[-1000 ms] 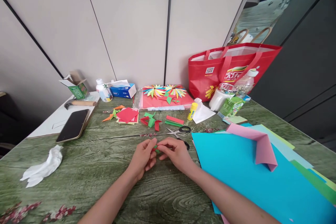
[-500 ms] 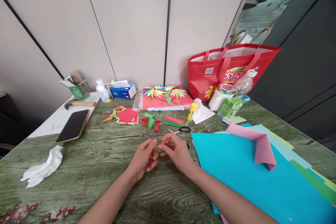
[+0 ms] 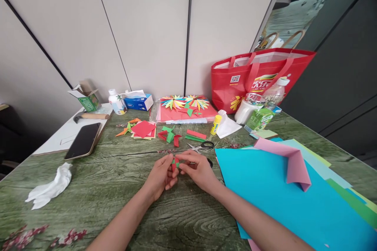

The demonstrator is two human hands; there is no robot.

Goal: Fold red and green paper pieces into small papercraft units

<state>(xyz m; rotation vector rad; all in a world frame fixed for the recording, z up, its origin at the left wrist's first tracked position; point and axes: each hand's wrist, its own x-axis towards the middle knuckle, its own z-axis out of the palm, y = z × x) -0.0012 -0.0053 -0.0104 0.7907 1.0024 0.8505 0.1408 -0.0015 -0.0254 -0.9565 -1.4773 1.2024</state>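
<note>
Head view shows both hands close together over the green, wood-patterned counter (image 3: 123, 192), near the middle of its front part. A small folded paper piece with red and green checks (image 3: 175, 164) sits between them, raised off the surface. The left hand (image 3: 159, 175) has its thumb and fingers closed on the piece's left side; the right hand (image 3: 200, 171) brings thumb and forefinger, slightly parted, to its right edge, though whether they pinch it I cannot tell. Room is tightest on the right: a pair of scissors with black handles (image 3: 207, 145) lies just beyond the right hand, which partly hides the lower handle, and the near-left edge of a large bright-blue paper sheet (image 3: 259, 192) runs alongside and under the right forearm. A folded pink paper strip (image 3: 296, 164) rests on that sheet. Ahead, folded red and green paper pieces (image 3: 170, 137), flat red and green paper strips (image 3: 195, 135) and a yellow glue stick (image 3: 216, 125) form a row. Leftward, a wide stretch of counter reaches to a crumpled white tissue (image 3: 51, 189) and a black phone (image 3: 83, 141) by the left edge. Pale cabinet panels (image 3: 147, 27) bound the back, with a red shopping bag (image 3: 232, 96) standing before them.
</note>
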